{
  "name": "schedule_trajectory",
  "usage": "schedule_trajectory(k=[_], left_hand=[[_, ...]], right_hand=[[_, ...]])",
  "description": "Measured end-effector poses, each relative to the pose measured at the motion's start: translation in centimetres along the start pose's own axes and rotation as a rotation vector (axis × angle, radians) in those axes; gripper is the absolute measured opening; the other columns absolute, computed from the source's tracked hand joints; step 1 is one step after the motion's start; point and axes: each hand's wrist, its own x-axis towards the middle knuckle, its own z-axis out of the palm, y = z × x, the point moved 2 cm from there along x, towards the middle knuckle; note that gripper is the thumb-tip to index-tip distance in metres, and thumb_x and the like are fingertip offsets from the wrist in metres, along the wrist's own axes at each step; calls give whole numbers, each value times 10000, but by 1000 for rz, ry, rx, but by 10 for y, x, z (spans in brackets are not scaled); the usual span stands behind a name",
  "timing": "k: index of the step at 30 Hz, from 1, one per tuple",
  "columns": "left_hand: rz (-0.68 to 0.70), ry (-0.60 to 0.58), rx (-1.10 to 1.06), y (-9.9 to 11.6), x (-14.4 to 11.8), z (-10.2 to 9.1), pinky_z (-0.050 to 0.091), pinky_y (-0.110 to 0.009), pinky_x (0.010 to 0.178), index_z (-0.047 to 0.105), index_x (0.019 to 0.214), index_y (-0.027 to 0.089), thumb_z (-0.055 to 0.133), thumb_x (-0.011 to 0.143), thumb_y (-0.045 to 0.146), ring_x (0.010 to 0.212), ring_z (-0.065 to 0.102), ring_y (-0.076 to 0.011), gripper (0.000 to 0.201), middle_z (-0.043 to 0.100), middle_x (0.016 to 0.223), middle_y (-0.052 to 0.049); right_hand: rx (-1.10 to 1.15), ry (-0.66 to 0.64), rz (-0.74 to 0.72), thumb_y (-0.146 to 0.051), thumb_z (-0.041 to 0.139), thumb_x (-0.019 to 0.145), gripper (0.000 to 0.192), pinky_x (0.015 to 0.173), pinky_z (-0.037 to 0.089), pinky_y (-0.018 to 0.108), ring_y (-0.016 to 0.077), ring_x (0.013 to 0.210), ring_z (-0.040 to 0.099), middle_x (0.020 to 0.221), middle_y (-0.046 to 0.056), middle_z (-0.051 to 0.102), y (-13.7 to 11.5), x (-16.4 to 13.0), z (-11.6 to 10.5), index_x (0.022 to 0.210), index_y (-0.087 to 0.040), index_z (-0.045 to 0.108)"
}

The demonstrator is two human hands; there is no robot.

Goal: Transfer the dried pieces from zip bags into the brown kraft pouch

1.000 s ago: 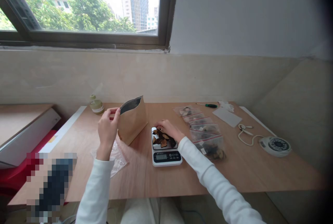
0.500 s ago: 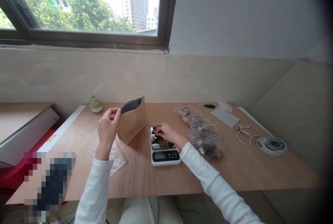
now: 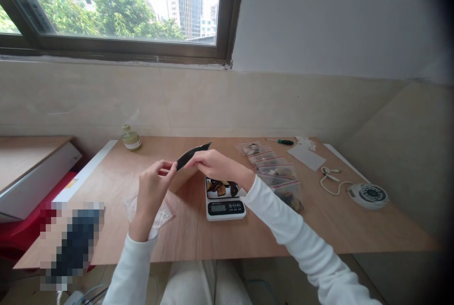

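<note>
My left hand (image 3: pixel 153 191) pinches the near left rim of a brown kraft paper bag (image 3: pixel 182 180), which is tilted with its dark lined mouth open. My right hand (image 3: pixel 222 168) is at the bag's mouth, fingers closed and pointing down into it; whatever they hold is hidden. Beneath my right wrist lies a white digital kitchen scale (image 3: pixel 227 216), bearing dark brown dried slices (image 3: pixel 220 189), partly covered by the hand. A crumpled clear plastic bag (image 3: pixel 163 216) rests beside my left forearm.
Several zip bags (image 3: pixel 280 175) of dried pieces overlap right of the scale. Farther right are a screwdriver (image 3: pixel 284 142), a white card (image 3: pixel 307 158) and a white dome camera (image 3: pixel 369 195) with its cable. A glass bottle (image 3: pixel 131 140) stands back left; a pixelated dark object (image 3: pixel 76 243) lies front left.
My right hand has moved from the slices on the scale up and left to the bag's mouth. My left hand has shifted slightly right, tilting the bag toward the scale.
</note>
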Motion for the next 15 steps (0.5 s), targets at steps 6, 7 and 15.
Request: schedule_trajectory(k=[6, 7, 15], left_hand=[[32, 84, 13, -2, -17, 1, 468, -236, 586, 629, 744, 192, 537, 831, 419, 605, 646, -142, 260, 686, 697, -11], [33, 84, 5, -3, -20, 1, 472, -234, 583, 628, 748, 193, 535, 833, 418, 606, 645, -142, 257, 683, 695, -9], [12, 62, -31, -5, -30, 5, 484, -232, 561, 619, 760, 211, 528, 844, 411, 624, 642, -146, 235, 680, 730, -12]], right_hand=[[-46, -276, 82, -15, 431, 754, 326, 578, 395, 191, 86, 600, 544, 714, 4, 670, -8, 26, 0, 802, -145, 726], [-57, -249, 88, -23, 426, 763, 325, 568, 385, 192, 84, 591, 529, 720, 5, 668, -11, 27, -3, 801, -145, 725], [-182, -165, 27, 10, 414, 788, 351, 746, 441, 218, 130, 846, 614, 948, 38, 711, 1, 29, 14, 836, -157, 719]])
